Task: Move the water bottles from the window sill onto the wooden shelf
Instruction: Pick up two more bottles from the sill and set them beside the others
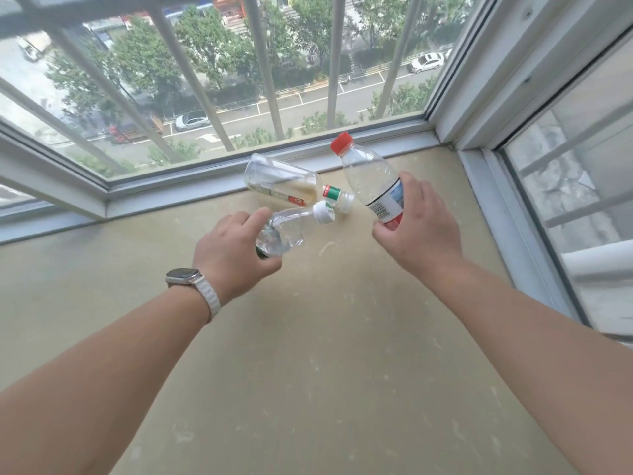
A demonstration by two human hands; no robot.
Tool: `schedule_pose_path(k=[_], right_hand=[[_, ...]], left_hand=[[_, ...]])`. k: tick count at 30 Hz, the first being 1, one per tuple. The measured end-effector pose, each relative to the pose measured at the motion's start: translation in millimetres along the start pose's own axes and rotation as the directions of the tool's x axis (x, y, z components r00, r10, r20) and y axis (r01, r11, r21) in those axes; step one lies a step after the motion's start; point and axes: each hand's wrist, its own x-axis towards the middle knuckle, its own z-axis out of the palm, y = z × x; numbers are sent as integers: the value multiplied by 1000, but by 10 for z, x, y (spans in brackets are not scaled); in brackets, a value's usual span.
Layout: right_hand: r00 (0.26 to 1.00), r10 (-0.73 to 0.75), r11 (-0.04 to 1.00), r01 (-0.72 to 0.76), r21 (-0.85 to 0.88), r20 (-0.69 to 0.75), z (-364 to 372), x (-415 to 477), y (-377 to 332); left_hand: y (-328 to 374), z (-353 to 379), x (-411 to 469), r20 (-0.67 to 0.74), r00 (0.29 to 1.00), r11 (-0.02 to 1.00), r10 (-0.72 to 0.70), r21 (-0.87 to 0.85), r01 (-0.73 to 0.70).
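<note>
My left hand (233, 250) grips a clear bottle with a white cap (291, 226), tilted with the cap pointing up and right. My right hand (416, 222) holds a clear bottle with a red cap (368, 176) by its lower part, cap pointing up toward the window. Both bottles hang just above the beige window sill (308, 337). A third clear bottle with a red and green label and a white cap (287, 185) lies on its side on the sill behind them, near the window frame. The wooden shelf is not in view.
White window frames (171, 190) border the sill at the back and on the right (507, 214). Metal bars stand outside the glass, with a street, trees and cars far below. A watch with a white strap (191, 281) is on my left wrist.
</note>
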Motion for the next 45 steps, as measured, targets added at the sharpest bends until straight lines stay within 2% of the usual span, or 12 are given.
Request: schedule_pose_path(k=[4,7,9,19,23,28,32,40,45], right_hand=[[998,33,991,-26,132,-49,-315,-297,-83],[996,65,976,-52,210,-53,-601,-524,-152],[995,84,963,-65,261,-59,-796,-689,-201],[992,115,897,-78,435,-59,-1808,-1626,-484],[995,63,889,-22,458,-74,-2289,-1863,-613],[979,12,842,100,530,-204,-2824,-2185,-849],[958,-48,831,196,520,-283,-3107,-2467,-1052],[928,-57,829,250,500,-369,-3550,-3092,-1572],[923,19,761,235,604,-384,-3661,-3630,-1930]], left_hand=[[256,-238,-310,14,994,975,-106,-197,106],[471,-476,-551,27,984,878,-177,-447,170],[618,-641,-707,14,984,836,-180,-524,160],[1264,-1544,-1482,-47,988,764,-149,-640,84],[1448,-1968,-1790,-58,988,723,-144,-688,65],[1641,-2493,-2229,-127,983,649,-135,-761,-9],[1769,-2784,-2605,-191,974,608,-120,-790,-80],[1632,-3191,-3213,-269,962,501,-46,-839,-211],[1423,-3427,-3520,-298,954,476,40,-834,-281]])
